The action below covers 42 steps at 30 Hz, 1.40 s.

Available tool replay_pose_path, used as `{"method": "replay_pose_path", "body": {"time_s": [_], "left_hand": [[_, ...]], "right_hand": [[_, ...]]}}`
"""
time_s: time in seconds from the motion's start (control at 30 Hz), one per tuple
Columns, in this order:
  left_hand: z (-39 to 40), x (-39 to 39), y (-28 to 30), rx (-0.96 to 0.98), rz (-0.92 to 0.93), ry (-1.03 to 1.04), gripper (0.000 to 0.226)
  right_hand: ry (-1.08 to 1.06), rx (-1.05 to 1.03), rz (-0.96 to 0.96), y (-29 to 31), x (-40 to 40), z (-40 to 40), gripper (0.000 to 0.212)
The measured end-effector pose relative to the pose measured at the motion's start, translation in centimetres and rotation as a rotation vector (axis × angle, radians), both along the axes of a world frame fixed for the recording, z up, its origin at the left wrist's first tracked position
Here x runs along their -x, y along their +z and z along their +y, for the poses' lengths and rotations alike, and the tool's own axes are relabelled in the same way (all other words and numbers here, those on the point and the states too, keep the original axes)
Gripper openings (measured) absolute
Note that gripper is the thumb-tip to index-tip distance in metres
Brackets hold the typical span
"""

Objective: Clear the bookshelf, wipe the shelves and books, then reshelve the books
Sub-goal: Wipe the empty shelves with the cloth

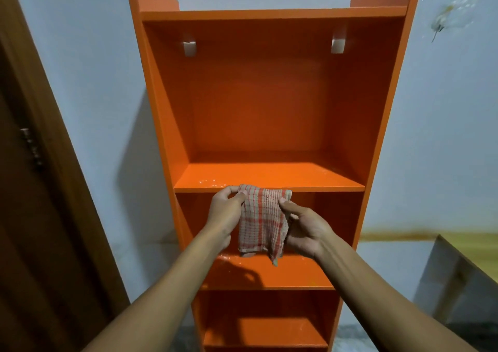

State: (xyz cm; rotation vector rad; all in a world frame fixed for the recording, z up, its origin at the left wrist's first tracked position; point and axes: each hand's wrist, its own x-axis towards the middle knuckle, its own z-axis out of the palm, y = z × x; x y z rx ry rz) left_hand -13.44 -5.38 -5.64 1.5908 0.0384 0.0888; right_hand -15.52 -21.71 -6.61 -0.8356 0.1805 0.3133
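Observation:
An orange bookshelf [269,179] stands against a pale wall, and no books are in view on any of its shelves. In front of the second shelf edge I hold a red-and-beige checked cloth [261,219] between both hands. My left hand [226,211] pinches its upper left corner. My right hand [304,227] grips its right side, thumb on top. The cloth hangs folded, its lower corner dangling over the shelf below. Dusty specks show on the upper shelf board near its front left.
A dark wooden door [40,190] with a metal latch stands at the left. A pale wooden board or table edge [458,279] is at the lower right. Two white brackets [189,47] sit on the shelf's back panel.

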Motion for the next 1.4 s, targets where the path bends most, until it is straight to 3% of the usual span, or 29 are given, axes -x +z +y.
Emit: {"method": "replay_pose_path", "body": {"time_s": [0.17, 0.3, 0.4, 0.53, 0.63, 0.73, 0.8, 0.87, 1.0, 1.07, 1.2, 1.3, 1.4], "left_hand": [[0.0, -0.2, 0.0, -0.035, -0.016, -0.027, 0.018], [0.5, -0.3, -0.3, -0.125, -0.063, 0.015, 0.006], [1.4, -0.2, -0.6, -0.285, -0.164, 0.072, 0.011], [2.7, -0.5, -0.6, -0.336, -0.232, -0.119, 0.016], [3.0, -0.7, -0.3, -0.439, -0.225, -0.182, 0.042], [3.1, -0.5, 0.5, -0.600, -0.309, -0.125, 0.029], [3.0, -0.5, 1.0, -0.719, -0.387, -0.110, 0.011], [3.0, -0.6, 1.2, -0.807, -0.431, -0.099, 0.010], [3.1, -0.6, 1.3, -0.681, -0.445, -0.161, 0.016], [2.8, -0.1, 1.4, -0.460, -0.384, -0.202, 0.014], [1.3, 0.3, 1.5, -0.158, -0.317, -0.208, 0.012], [0.7, 0.0, 1.6, -0.162, -0.341, -0.171, 0.009], [0.6, -0.5, 1.5, -0.296, -0.405, -0.171, 0.008]], "right_hand": [[0.047, -0.009, 0.097, -0.3, 0.5, 0.6, 0.033], [0.024, 0.072, 0.044, -0.8, 0.2, 0.6, 0.012], [-0.207, 0.433, -0.201, -0.8, -0.1, 0.3, 0.037], [-0.290, 0.822, -0.639, -0.3, 0.0, -0.5, 0.035], [-0.234, 0.877, -0.737, -0.1, -0.2, -1.3, 0.045], [-0.185, 0.794, -0.732, -0.2, -0.4, -1.6, 0.051], [-0.227, 0.888, -0.746, 0.0, -0.5, -1.7, 0.044], [-0.319, 1.075, -0.773, 0.2, -0.4, -1.8, 0.026], [-0.379, 1.298, -0.845, 0.8, -0.6, -2.1, 0.008], [-0.301, 1.194, -0.828, 1.1, -0.7, -2.3, 0.008], [-0.163, 0.691, -0.551, 1.3, 0.1, -1.1, 0.024], [-0.062, 0.374, -0.362, 0.4, 0.5, 0.0, 0.045], [0.096, 0.202, -0.286, -0.2, 1.6, 0.8, 0.039]]}}
